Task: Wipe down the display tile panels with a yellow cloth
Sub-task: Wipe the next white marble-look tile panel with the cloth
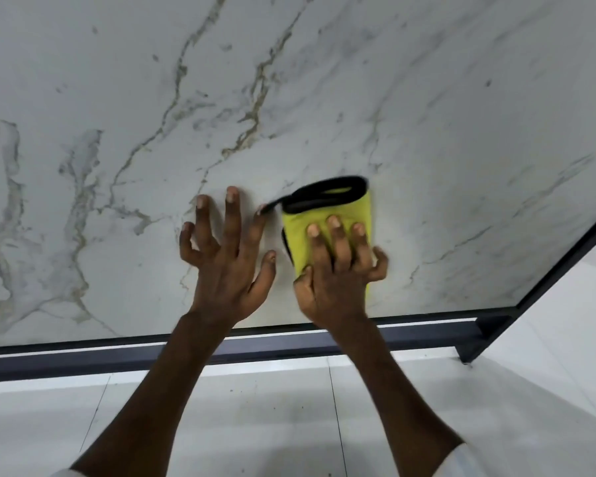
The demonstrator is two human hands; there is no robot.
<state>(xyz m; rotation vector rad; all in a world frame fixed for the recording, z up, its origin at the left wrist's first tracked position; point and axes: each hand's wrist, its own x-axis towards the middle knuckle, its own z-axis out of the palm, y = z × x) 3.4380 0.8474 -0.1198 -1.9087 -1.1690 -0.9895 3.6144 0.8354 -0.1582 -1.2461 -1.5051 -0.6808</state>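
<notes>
- Pressing the yellow cloth (324, 215) flat under straight fingers (336, 232), the right hand (334, 273) bears on the marble tile panel (427, 98), lower centre of frame.
- The cloth's long axis runs up-frame past the fingertips; the left hand (227, 259), spread, touches the panel just beside it.

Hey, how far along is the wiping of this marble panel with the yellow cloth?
Done: hard to tell; the marble panel shows no streaks or dust line separating wiped from unwiped areas. In hand: the right hand presses the folded yellow cloth flat near the panel's lower edge; the left hand braces beside it, fingers spread. Left: only this panel is in view, so the others cannot be judged.
</notes>
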